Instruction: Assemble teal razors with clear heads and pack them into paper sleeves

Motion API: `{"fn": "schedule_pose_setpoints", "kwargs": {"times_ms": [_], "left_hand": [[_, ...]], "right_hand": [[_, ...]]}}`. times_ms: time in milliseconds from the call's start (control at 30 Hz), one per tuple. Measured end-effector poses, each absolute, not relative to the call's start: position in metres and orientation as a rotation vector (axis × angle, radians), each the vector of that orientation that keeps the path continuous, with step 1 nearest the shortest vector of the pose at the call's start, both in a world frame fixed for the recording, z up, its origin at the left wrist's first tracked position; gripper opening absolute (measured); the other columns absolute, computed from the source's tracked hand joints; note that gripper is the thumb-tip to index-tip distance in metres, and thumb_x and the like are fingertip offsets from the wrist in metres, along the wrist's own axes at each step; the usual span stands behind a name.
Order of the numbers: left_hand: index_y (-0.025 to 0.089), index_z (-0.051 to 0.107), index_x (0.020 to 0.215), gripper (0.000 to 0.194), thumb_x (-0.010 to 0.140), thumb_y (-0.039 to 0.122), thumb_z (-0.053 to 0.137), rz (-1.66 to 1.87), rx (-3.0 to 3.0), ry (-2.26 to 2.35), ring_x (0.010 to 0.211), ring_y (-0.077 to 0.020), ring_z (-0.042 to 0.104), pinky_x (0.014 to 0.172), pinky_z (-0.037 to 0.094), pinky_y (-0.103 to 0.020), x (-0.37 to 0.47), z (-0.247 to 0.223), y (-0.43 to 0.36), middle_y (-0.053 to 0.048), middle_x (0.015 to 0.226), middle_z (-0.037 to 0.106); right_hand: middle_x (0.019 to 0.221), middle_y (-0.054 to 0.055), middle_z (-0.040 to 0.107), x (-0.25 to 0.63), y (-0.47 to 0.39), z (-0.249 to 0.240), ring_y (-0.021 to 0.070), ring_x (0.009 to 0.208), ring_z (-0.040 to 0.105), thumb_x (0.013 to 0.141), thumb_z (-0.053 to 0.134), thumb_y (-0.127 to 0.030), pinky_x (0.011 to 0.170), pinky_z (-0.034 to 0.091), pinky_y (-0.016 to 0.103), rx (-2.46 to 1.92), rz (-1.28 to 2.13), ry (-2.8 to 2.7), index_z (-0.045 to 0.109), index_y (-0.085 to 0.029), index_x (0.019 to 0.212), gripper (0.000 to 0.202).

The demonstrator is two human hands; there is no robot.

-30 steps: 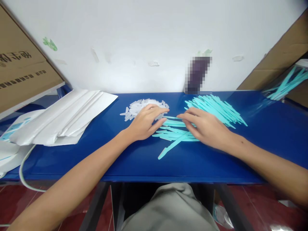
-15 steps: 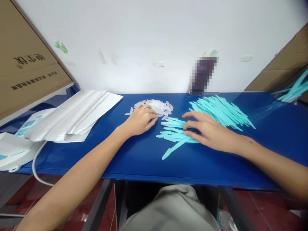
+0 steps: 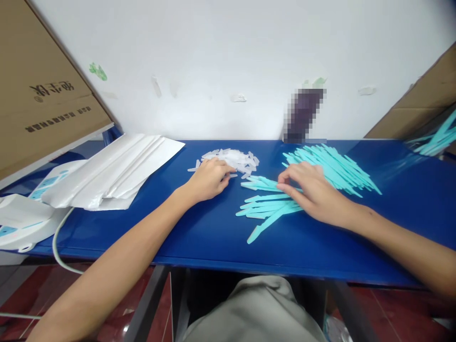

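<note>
Head view. The left hand [image 3: 208, 179] lies palm down at the near edge of a heap of small clear caps [image 3: 231, 159], its fingers curled into the heap's near side; whether a cap is actually pinched between them cannot be told, since the fingertips are turned away. The caps are short, translucent white plastic slivers, piled loosely at the middle of the table [image 3: 199, 228], toward the far side.

The right hand [image 3: 313, 192] rests on a small loose batch of teal sticks [image 3: 263, 206] just right of the caps. Thumb and forefinger are drawn together on the end of one stick at the far edge of that batch (the contact point is small, but the pinch is closed on it). The rest of the batch fans out to the left from under the palm, and one stick lies askew, pointing toward the near left.

The sticks are flat, thin, matte turquoise plastic, long and narrow with tapered ends. A larger pile of the same sticks [image 3: 331, 164] lies just beyond the right hand, far right of the caps, roughly parallel and slanting to the right.

The table top is smooth, glossy blue. On its left end lies a stack of white pouches [image 3: 114, 171], flat and slightly shiny. Brown cardboard boxes [image 3: 42, 104] stand at the far left, and another at the far right.
</note>
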State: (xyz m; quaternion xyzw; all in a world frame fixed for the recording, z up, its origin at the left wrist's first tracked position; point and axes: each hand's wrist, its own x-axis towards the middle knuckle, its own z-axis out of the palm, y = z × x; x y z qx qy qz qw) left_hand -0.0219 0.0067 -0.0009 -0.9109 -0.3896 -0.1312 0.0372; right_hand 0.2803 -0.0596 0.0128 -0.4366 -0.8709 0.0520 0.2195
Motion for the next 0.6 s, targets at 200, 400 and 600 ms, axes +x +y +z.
{"fn": "schedule_pose_setpoints", "kwargs": {"times_ms": [200,400,600], "left_hand": [[0.016,0.078,0.112,0.031,0.097,0.014,0.052,-0.349,-2.701,-1.049,0.097,-0.0294,0.062,0.087,0.046,-0.044,-0.018,-0.001,-0.002,-0.013,0.102,0.073],[0.020,0.077,0.102,0.018,0.100,0.022,0.059,-1.226,-2.577,-0.952,0.088,-0.0221,0.058,0.082,0.049,-0.038,-0.005,0.003,-0.011,-0.010,0.099,0.069],[0.019,0.066,0.103,0.016,0.101,0.035,0.066,-1.984,-2.895,-1.208,0.090,-0.0178,0.074,0.083,0.055,-0.031,0.008,0.011,-0.027,-0.005,0.096,0.077]], "right_hand": [[0.076,-0.002,0.067,0.280,-0.061,0.016,0.0176,0.063,0.049,0.109,0.041,-0.033,0.083,0.033,0.042,-1.186,0.029,-2.225,0.050,-0.025,0.096,0.018],[0.068,-0.003,0.063,0.280,-0.066,0.019,0.0172,0.055,0.052,0.108,0.042,-0.032,0.061,0.037,0.034,-1.175,0.072,-2.164,0.048,-0.026,0.099,0.012],[0.070,-0.002,0.060,0.280,-0.064,0.015,0.0152,0.051,0.049,0.108,0.043,-0.030,0.053,0.037,0.031,-1.173,-0.016,-2.231,0.050,-0.024,0.105,0.010]]}}
